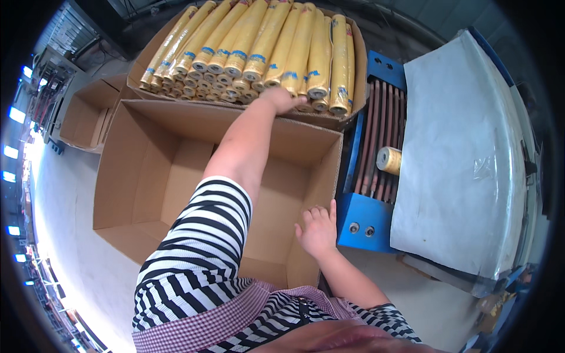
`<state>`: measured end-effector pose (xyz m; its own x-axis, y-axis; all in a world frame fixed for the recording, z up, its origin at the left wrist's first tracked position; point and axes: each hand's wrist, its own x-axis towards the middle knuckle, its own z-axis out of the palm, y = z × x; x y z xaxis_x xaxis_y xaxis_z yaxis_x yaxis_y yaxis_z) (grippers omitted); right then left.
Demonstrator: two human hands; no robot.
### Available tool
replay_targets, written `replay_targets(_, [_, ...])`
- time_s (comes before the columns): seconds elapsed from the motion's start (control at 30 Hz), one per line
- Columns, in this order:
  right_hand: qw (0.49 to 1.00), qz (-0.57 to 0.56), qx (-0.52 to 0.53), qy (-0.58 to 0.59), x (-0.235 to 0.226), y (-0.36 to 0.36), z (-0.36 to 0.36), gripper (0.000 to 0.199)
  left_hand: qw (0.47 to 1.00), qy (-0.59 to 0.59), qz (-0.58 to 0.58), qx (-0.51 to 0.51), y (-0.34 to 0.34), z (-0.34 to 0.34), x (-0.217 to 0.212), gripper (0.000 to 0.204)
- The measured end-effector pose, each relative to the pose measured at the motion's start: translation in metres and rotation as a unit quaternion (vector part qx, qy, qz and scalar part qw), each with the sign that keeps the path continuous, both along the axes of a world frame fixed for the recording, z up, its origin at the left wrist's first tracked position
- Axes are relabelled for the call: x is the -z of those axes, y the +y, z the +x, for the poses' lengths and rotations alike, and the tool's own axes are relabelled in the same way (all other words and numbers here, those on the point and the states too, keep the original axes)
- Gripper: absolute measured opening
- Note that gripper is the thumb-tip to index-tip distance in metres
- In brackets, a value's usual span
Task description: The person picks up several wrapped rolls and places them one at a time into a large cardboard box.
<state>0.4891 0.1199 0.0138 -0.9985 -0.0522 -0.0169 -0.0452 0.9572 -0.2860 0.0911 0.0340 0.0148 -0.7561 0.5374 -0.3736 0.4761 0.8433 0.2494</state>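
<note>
My left arm reaches across an open, hollow cardboard box to the yellow film-wrapped rolls stacked in a full carton behind it. At the lower ends of the rolls lies my left hand. One digit points right along the carton's near edge; the other fingers are mostly hidden, so whether they grip a roll does not show. My right hand is at the right side of the near box, fingers spread, one extended along the box's edge, with nothing held.
To the right stands a blue-framed machine with dark rollers and a large pale sheet-covered surface. A single yellow roll pokes out over the rollers. Another open carton sits at the far left on the floor.
</note>
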Motion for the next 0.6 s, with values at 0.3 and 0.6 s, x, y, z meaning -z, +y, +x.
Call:
replay_targets(0.3, [0.999,-0.03,0.002,-0.016,-0.007,0.0,0.001,0.036,0.982,0.078,0.131,-0.112,-0.001,0.012,0.001,0.055])
replay_targets(0.6, [0.874,-0.409,0.193,0.178,-0.044,0.041,-0.019,0.02,0.913,-0.051,0.387,-0.12,-0.131,0.241,-0.015,0.019])
